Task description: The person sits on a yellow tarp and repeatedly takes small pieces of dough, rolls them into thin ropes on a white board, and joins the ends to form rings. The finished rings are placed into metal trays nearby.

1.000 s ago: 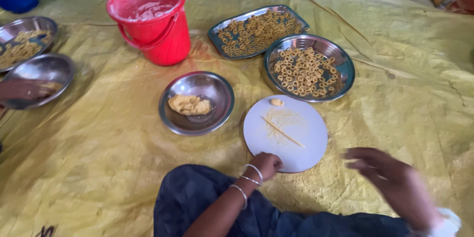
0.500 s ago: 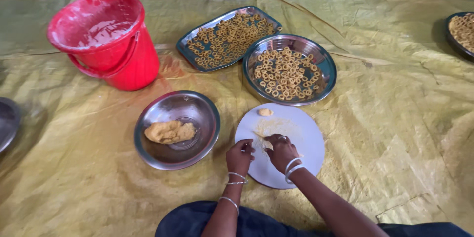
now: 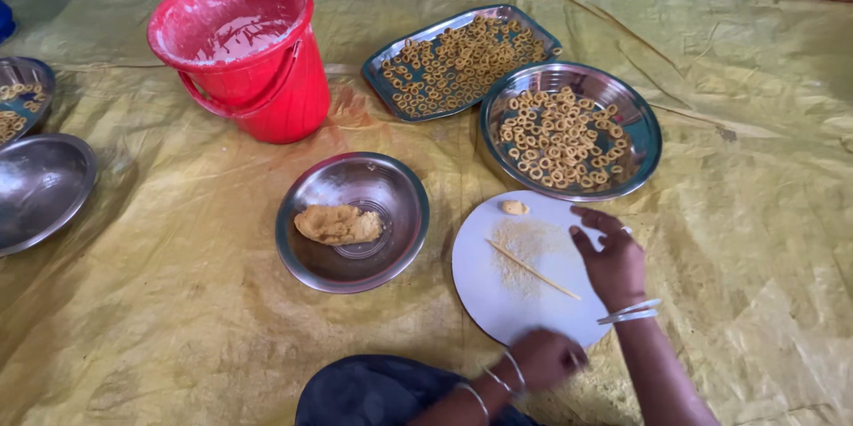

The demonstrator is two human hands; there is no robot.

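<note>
White board [image 3: 498,288] under the half-open right hand [image 3: 613,262] (empty).

white round board [image 3: 506,297] lying flat on the yellow sheet, dusted with crumbs | thin dough strand [image 3: 533,270] lying diagonally across its middle | small dough lump [image 3: 514,207] sitting near its far edge

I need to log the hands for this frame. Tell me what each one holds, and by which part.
Right hand holds nothing: open, resting on the white round board at its right edge. Left hand sits closed at the board's near edge; too blurred to tell any grip.
</note>
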